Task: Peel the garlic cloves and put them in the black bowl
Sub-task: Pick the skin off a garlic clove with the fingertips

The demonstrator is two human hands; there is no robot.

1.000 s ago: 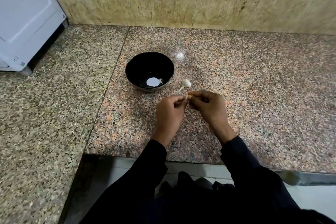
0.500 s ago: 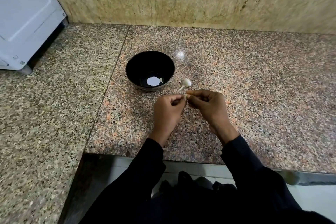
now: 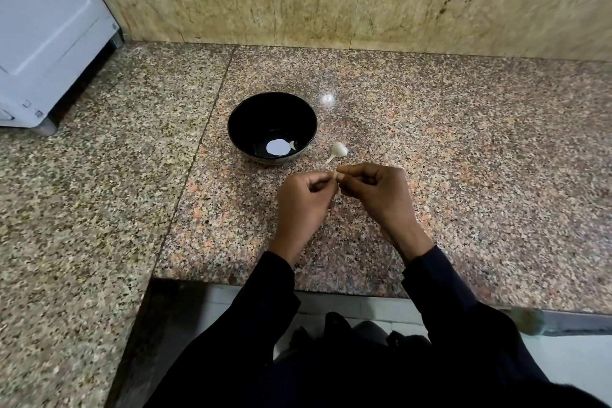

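Observation:
A black bowl (image 3: 241,122) stands on the granite counter, with one small pale clove (image 3: 292,144) lying inside beside a bright reflection. Just right of the bowl a white garlic piece with a thin stem (image 3: 338,150) lies on the counter. In front of it my left hand (image 3: 303,199) and my right hand (image 3: 377,192) meet fingertip to fingertip, both pinching a small garlic clove (image 3: 335,175), of which only a pale sliver shows between the fingers.
The speckled granite counter (image 3: 463,175) runs to a beige stone wall at the back. A white appliance (image 3: 43,30) stands at the far left. The counter's front edge passes below my wrists, with a tiled floor beneath.
Both hands have stayed together on the clove, with only small shifts of the fingers. The bowl and the loose garlic piece have not moved.

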